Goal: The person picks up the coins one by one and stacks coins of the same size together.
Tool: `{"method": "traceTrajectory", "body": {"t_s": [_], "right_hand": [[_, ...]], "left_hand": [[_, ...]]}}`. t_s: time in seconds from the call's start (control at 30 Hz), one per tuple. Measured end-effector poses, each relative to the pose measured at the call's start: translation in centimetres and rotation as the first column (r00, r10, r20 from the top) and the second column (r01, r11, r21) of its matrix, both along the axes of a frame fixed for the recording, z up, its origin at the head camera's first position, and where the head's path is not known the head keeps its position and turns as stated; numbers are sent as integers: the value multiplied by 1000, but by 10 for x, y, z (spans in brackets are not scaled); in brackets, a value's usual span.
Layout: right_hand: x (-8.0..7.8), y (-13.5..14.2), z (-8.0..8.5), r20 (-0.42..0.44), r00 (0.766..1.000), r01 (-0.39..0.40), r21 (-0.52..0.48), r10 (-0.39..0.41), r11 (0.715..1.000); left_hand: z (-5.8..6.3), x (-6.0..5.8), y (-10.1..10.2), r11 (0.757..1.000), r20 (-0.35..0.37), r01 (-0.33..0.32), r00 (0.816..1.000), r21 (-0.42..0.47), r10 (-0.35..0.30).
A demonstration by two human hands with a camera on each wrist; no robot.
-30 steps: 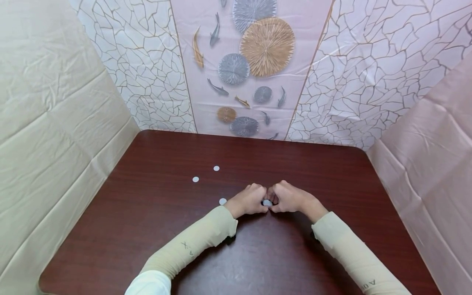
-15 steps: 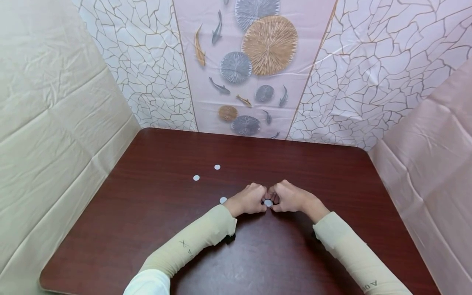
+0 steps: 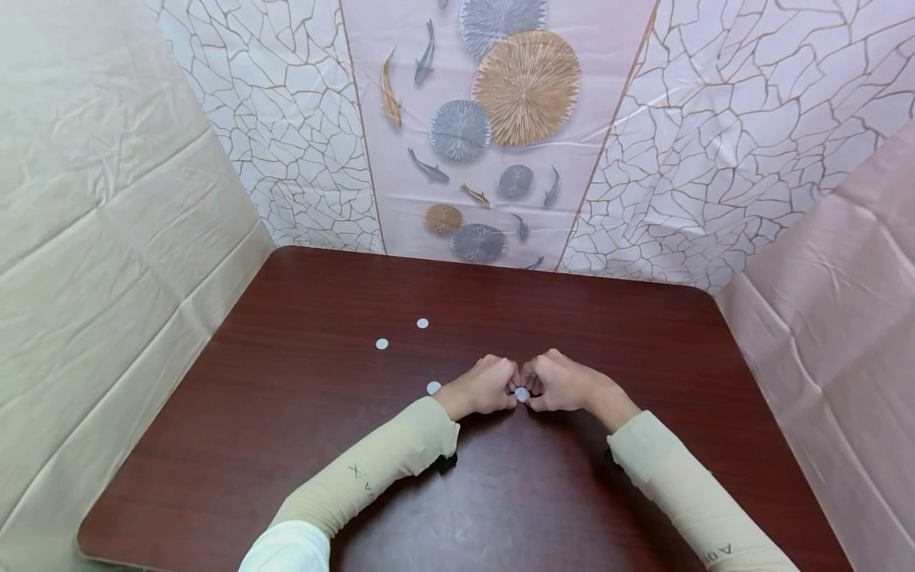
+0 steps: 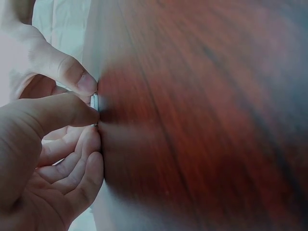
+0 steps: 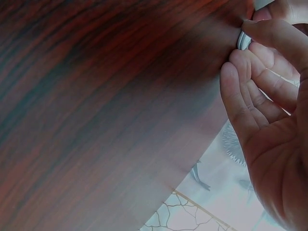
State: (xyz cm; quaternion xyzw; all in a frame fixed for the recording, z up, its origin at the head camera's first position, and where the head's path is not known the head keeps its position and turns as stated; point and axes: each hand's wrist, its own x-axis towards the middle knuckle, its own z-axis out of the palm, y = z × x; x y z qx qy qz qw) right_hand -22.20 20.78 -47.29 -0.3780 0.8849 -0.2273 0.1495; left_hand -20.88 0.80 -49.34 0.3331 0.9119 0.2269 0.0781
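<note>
Near the middle of the table, a small white round disc (image 3: 522, 394) lies between my two hands. My left hand (image 3: 488, 385) curls in from the left, thumb and fingers at the disc's edge. From the opposite side my right hand (image 3: 565, 383) pinches at it the same way. In the left wrist view the disc (image 4: 94, 102) shows edge-on between the two thumbs, low at the tabletop. Seen from the right wrist, its edge (image 5: 244, 41) looks layered, like thin discs stacked together. The fingers partly hide it.
Beside my left wrist lies a white disc (image 3: 433, 388), partly covered by the hand. Two more discs, one nearer (image 3: 382, 344) and one farther (image 3: 422, 323), lie to the left on the dark red-brown table (image 3: 286, 445). Patterned cloth (image 3: 457, 183) hangs behind the table.
The two thumbs have parted slightly, leaving more of the disc between them in sight. Both hands otherwise stay in place, while the head view has shifted a little.
</note>
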Motion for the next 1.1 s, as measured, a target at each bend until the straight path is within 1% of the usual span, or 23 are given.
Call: {"method": "traceTrajectory", "body": {"t_s": [0.23,0.47,0.7,0.93,1.1], "right_hand": [[1,-1,0,13,1000,21,10,-21,1000],[1,0,0,0,1000,20,14,-20,1000],[0,1,-2,-15,1000,1,2,-1,1000],[1,1,-1,-22,1000,12,25,-12,1000],[0,1,-1,-29,1000,9,24,-8,1000]], "left_hand": [[-2,-1,0,1000,-2,0,1000,7,0],[0,0,0,1000,17,0,1000,21,-1],[-2,0,0,1000,14,-4,1000,26,4],[-2,0,-1,999,17,-2,1000,38,1],[0,1,-1,999,24,-1,1000,42,0]]}}
